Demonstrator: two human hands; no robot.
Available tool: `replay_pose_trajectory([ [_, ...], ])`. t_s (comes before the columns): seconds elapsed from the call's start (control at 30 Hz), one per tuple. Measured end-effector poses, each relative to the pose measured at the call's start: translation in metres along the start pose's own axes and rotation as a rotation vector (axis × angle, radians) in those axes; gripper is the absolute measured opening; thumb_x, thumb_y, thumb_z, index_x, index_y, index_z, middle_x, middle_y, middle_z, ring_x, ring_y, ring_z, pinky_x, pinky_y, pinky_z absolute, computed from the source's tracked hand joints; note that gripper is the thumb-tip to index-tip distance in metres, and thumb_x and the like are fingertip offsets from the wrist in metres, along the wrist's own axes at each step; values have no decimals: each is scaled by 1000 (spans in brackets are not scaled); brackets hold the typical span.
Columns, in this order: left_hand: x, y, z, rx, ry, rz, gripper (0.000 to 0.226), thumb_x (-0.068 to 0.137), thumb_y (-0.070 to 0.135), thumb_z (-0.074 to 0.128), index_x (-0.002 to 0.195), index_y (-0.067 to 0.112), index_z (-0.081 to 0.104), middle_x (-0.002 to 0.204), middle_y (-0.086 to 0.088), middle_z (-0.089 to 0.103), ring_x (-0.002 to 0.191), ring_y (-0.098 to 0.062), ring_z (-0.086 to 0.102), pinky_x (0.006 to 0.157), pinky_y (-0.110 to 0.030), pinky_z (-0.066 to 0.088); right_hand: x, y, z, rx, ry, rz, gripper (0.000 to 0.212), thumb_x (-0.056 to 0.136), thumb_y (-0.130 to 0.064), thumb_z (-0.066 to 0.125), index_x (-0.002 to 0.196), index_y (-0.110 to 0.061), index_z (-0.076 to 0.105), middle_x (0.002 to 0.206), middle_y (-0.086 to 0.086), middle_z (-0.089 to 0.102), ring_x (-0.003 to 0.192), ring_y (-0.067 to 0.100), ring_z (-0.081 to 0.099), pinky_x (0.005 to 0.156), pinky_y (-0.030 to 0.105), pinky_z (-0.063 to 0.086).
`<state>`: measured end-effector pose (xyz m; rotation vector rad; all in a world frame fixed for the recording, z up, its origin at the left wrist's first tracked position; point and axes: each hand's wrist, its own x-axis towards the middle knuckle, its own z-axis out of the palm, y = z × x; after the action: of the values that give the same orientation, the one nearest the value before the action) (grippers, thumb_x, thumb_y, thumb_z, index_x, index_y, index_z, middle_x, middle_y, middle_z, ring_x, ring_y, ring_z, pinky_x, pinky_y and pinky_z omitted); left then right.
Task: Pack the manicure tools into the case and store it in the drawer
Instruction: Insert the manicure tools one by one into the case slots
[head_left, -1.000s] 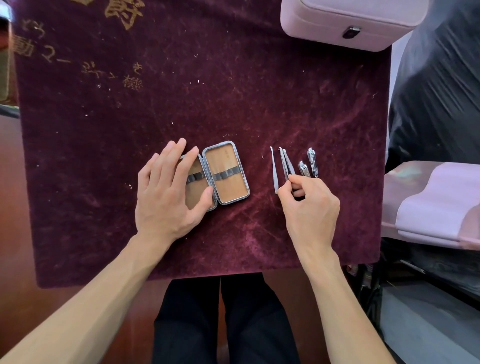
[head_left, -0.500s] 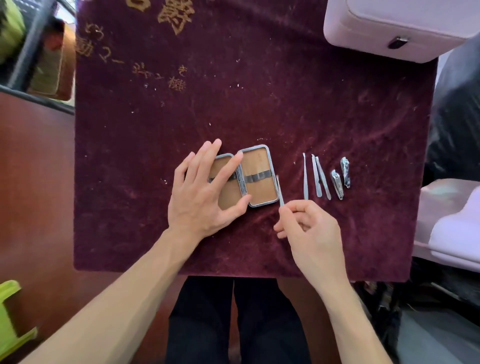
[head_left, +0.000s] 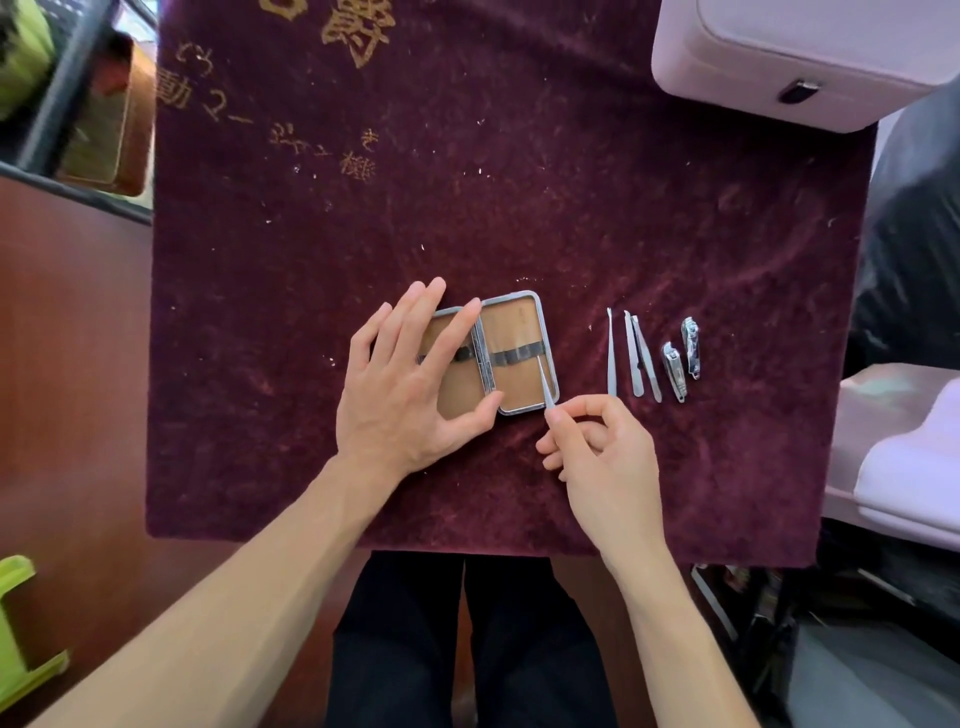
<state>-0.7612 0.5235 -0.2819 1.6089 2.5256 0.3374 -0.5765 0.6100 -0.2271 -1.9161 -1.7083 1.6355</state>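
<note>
One slim tool (head_left: 544, 385), pinched by the right hand (head_left: 605, 457), awaits sliding under the strap (head_left: 519, 355) of the case (head_left: 519, 353), steadied by the flat, ungripping left hand (head_left: 410, 384).

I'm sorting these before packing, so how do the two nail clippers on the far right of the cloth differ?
The left nail clipper lies nearer the person; the right nail clipper sits farther up the maroon cloth. The left one looks plain silver, while the right one shows darker, glossier reflections. Both are small metal clippers lying lengthwise, side by side, apart from either hand.
</note>
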Motion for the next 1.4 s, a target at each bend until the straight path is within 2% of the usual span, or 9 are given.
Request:
replay_pose_trajectory([
  [0.33, 0, 1, 0, -3, 0, -8, 83, 85, 73, 52, 155, 30, 42, 164, -6, 38, 153, -23, 35, 125, -44, 27, 10, -5, 11, -9, 70, 30, 19, 99, -41, 73, 98, -29, 58, 74, -14, 80, 58, 4, 73, 67, 36, 61],
  [0.53, 0, 1, 1, -1, 5, -14, 82, 85, 74, 51, 154, 30, 43, 163, -6, 38, 153, -22, 35, 125, -43, 27, 14, -10, 14, -33, 82, 23, 20, 99, -42, 72, 96, -29, 57, 73, -15, 79, 55, 3, 72, 63, 27, 56],
  [0.77, 1, 1, 1, 9, 10, -15, 81, 85, 74, 51, 154, 30, 45, 163, -6, 39, 153, -23, 36, 124, -43, 27, 17, -16, 19, -77, 113, 8, 20, 100, -47, 69, 96, -31, 57, 69, -17, 77, 56, 4, 72, 71, 32, 58],
  [1.0, 1, 0, 2, 12, -14, -14, 84, 85, 75, 50, 156, 31, 40, 164, -6, 36, 154, -23, 34, 125, -43, 24, 16, -15, 14, -59, 62, 8, 22, 99, -53, 67, 102, -32, 60, 73, -16, 78, 61, 3, 74, 69, 25, 53],
  [1.1, 1, 1, 1, 13, -14, -17, 84, 84, 74, 52, 155, 30, 41, 164, -7, 36, 153, -24, 35, 124, -43, 25, 15, -11, 11, -26, 18, 9, 16, 99, -47, 69, 104, -35, 61, 76, -13, 79, 62, 4, 75, 71, 27, 57],
  [1.23, 1, 1, 0, 16, -21, -18, 84, 84, 73, 53, 155, 29, 42, 164, -7, 37, 153, -24, 35, 124, -44, 26, 15, -10, 13, -24, 36, -6, 12, 100, -43, 70, 102, -36, 61, 76, -14, 78, 61, 4, 75, 69, 23, 55],
  [1.3, 1, 2, 0, 18, -23, -17, 84, 84, 73, 53, 155, 29, 42, 164, -7, 37, 153, -24, 35, 124, -44, 25, 16, -11, 14, -31, 57, -8, 13, 100, -44, 70, 101, -35, 61, 73, -14, 78, 59, 4, 74, 70, 26, 57],
  [1.4, 1, 2, -1, 10, -19, -17, 83, 84, 72, 53, 154, 28, 44, 163, -8, 38, 152, -25, 36, 124, -43, 25, 16, -12, 16, -42, 79, -7, 14, 100, -45, 70, 99, -34, 62, 70, -13, 77, 57, 5, 74, 74, 38, 63],
])
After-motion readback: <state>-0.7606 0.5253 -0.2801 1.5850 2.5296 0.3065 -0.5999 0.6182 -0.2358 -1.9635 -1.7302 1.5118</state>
